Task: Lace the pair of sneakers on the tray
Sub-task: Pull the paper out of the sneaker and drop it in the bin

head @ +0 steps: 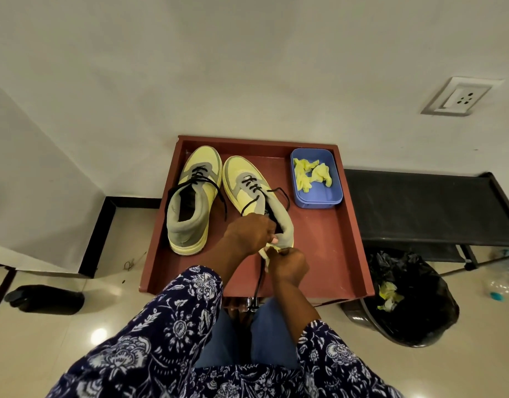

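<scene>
White wall [247, 67] fills the far half of the view, with a socket [459, 96] at the right. Against it stands a red-brown tray [327, 254] holding two yellow-and-grey sneakers side by side, toes to the wall. On the left sneaker [191, 199] black lace crosses the far eyelets and its ends hang loose. The right sneaker [247, 185] is tipped on its side, heel toward the person. The left hand [251, 232] is curled over its heel opening; what it grips is hidden. The right hand [290, 265], just nearer, pinches the black lace [260, 278], which dangles toward the knees. A blue tub [316, 199] of yellow scraps sits at the tray's far right corner.
</scene>
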Demonstrator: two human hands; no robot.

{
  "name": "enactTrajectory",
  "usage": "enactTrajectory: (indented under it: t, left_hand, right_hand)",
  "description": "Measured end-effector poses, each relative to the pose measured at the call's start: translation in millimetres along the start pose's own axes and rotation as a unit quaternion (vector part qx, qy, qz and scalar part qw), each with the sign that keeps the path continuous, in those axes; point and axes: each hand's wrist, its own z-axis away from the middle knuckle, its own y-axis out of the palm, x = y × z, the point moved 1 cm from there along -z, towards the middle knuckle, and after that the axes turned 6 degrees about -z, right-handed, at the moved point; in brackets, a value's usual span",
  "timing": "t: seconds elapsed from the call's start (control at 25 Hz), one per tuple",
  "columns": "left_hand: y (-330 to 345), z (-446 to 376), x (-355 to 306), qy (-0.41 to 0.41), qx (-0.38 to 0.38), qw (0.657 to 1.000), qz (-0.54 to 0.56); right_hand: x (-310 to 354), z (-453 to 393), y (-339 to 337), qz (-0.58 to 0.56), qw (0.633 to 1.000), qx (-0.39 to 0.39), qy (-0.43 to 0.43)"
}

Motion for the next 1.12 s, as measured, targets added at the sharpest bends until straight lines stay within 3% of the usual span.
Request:
enactTrajectory:
  t: [0.24, 0.8, 1.12]
  left_hand:
    - [-1.6, 4.7, -2.4, -0.008, 0.006, 1.000, -0.010]
    - [4.6, 4.1, -0.6, -0.020, -0.003, 0.999, 0.027]
    - [7.1, 4.3, -1.7, -0.021, -0.010, 0.999, 0.028]
  right_hand:
    - [0.9, -3.5, -5.0, -0.008, 0.998, 0.030, 0.049]
    - [-9.5, -21.7, -22.6, 0.081, 0.994, 0.069, -0.008]
    - [-6.6, -34.6, -21.4, -0.030, 1.000, 0.007, 0.002]
